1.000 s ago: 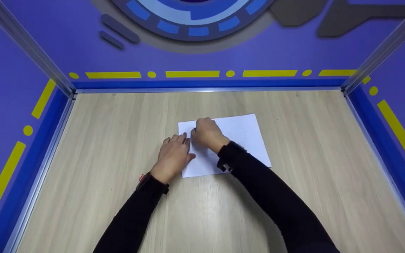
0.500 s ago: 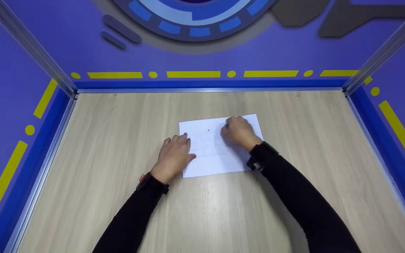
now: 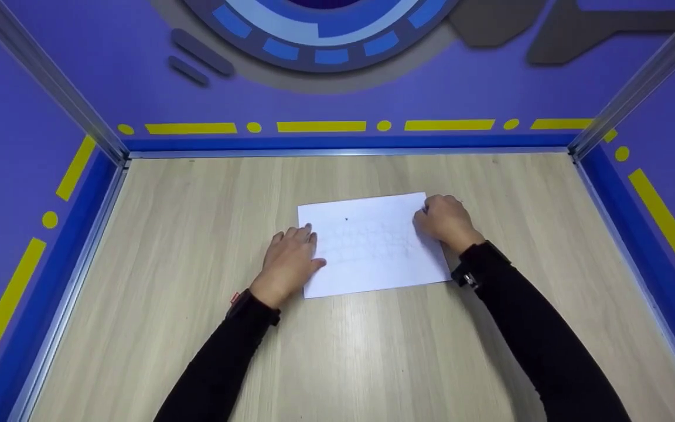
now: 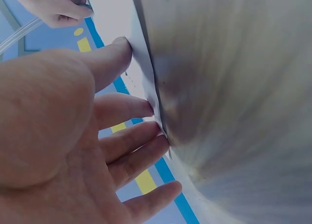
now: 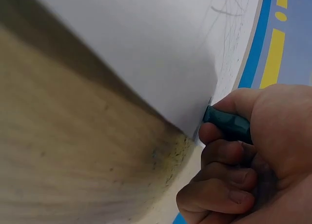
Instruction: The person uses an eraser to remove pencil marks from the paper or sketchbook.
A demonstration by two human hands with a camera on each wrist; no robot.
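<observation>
A white sheet of paper (image 3: 372,269) with faint grey pencil-like lines lies slightly turned on the table. My left hand (image 3: 290,258) rests on the paper's left edge, its fingers spread. In the left wrist view the thumb and fingertips of that left hand (image 4: 83,131) touch the sheet along its edge. At the paper's upper right side is my right hand (image 3: 446,221). Seen from the right wrist, the right hand (image 5: 234,155) pinches a small dark green block, apparently an eraser (image 5: 228,122), between thumb and forefinger against the sheet; the other fingers are curled.
A tiny dark speck (image 3: 346,219) sits on the upper part of the paper. The wood-grain table (image 3: 197,193) is bounded by metal rails and blue-purple panels (image 3: 337,105) with yellow markings at the back and sides.
My right hand has swept rightward across the paper, from near its left side to its right edge, baring the faint lines and the speck. The left hand stays in place.
</observation>
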